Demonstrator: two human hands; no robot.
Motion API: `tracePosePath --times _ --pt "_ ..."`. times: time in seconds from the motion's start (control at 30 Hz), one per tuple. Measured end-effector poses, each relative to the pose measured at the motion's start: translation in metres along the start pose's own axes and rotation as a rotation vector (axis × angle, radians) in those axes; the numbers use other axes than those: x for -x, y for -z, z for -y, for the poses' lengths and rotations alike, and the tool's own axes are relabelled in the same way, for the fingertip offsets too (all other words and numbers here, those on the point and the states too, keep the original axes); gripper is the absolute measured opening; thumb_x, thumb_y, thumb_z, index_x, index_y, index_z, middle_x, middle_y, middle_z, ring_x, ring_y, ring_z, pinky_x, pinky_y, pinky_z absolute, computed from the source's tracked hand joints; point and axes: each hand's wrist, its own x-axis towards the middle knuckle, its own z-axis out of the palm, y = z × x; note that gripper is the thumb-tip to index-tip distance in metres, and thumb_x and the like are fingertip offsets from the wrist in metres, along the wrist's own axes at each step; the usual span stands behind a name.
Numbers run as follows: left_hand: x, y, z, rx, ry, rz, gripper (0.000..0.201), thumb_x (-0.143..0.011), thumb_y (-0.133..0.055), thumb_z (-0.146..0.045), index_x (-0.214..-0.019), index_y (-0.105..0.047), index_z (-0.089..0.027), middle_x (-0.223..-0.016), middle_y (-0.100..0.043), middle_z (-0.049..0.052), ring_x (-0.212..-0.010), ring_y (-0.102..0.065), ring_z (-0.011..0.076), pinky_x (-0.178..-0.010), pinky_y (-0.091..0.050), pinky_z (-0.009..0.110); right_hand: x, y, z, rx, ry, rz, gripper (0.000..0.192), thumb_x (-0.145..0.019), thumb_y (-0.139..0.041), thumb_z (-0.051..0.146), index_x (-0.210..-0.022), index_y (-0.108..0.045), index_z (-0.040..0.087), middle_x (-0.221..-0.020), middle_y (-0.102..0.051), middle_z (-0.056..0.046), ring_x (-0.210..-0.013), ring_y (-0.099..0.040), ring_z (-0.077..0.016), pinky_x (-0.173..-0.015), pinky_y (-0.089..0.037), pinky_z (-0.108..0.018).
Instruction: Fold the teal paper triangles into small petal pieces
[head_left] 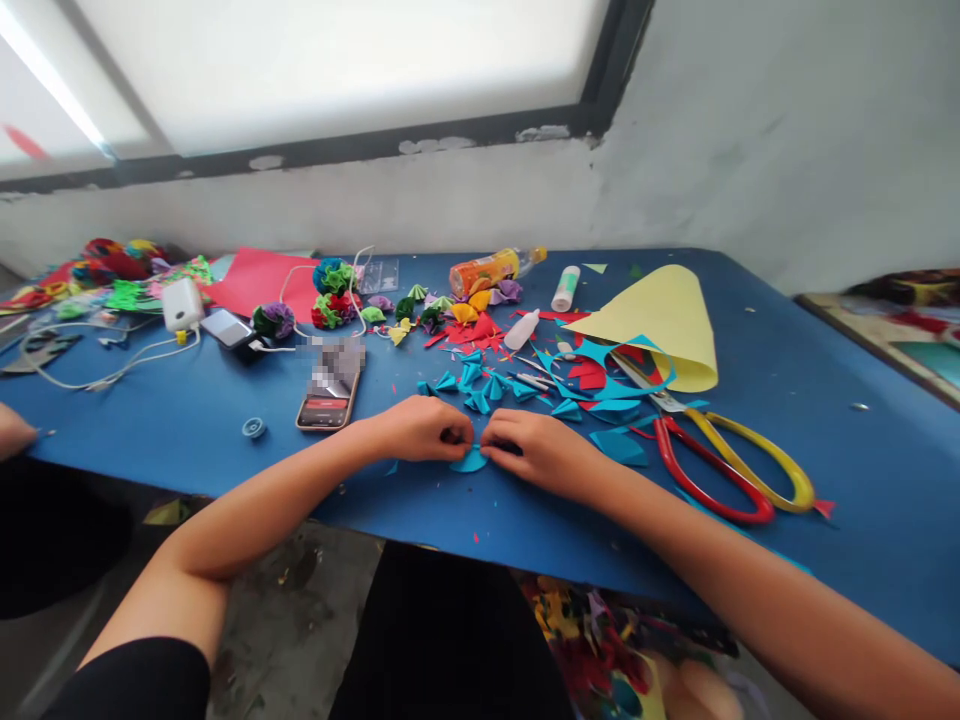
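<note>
A small blue paper piece [470, 461] is pinched from both sides near the table's front edge. My left hand [429, 428] has its fingers closed on the piece's left side. On the other side, the closed fingers of my right hand [536, 447] grip it too. Just beyond my hands lie several folded blue paper pieces [477, 400]. Blue paper with round holes cut out [615, 368] rests to the right of them. Large scissors [720, 465] with one red and one yellow handle lie to the right of my right hand, blades pointing away.
On the blue table [757, 350] are a phone [330, 385], a small round cap [253, 428], an orange bottle [495, 270], a glue stick [565, 288] and a yellow paper cone [660, 325]. White cables join a power bank [182, 304]. Another person's hand [13, 430] shows at far left.
</note>
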Motion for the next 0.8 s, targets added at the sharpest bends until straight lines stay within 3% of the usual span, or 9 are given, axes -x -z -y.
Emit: tracePosePath --times 0.3,0.6,0.8 --pt "0.001 0.003 -0.004 0.043 0.099 -0.085 0.017 -0.081 -0.052 -0.028 -0.092 -0.061 -0.018 -0.073 -0.061 -0.002 -0.059 -0.049 0.0082 -0.057 -0.032 0.019 0.0 0.005 0.002 0.208 0.03 -0.114 0.01 -0.088 -0.045 0.018 -0.085 -0.055 0.016 -0.083 -0.059 -0.005 -0.07 -0.057 -0.0152 -0.06 -0.041 -0.024" --pt "-0.002 -0.001 -0.003 0.262 0.078 -0.222 0.018 -0.081 -0.054 -0.023 -0.092 -0.066 -0.016 -0.076 -0.064 0.0 -0.06 -0.051 0.008 -0.06 -0.039 0.018 0.0 0.008 0.004 0.401 0.124 -0.236 0.02 -0.092 -0.037 0.019 -0.085 -0.055 0.015 -0.08 -0.06 -0.007 -0.069 -0.057 -0.0164 -0.058 -0.04 -0.025" --pt "-0.003 -0.004 -0.006 0.58 0.174 -0.133 0.025 -0.083 -0.053 -0.032 -0.083 -0.064 -0.01 -0.065 -0.061 0.001 -0.049 -0.052 0.006 -0.049 -0.039 0.016 -0.002 0.01 0.005 0.49 0.157 -0.254 0.029 -0.095 -0.032 0.021 -0.082 -0.057 0.015 -0.078 -0.061 -0.007 -0.067 -0.057 -0.0161 -0.059 -0.039 -0.026"
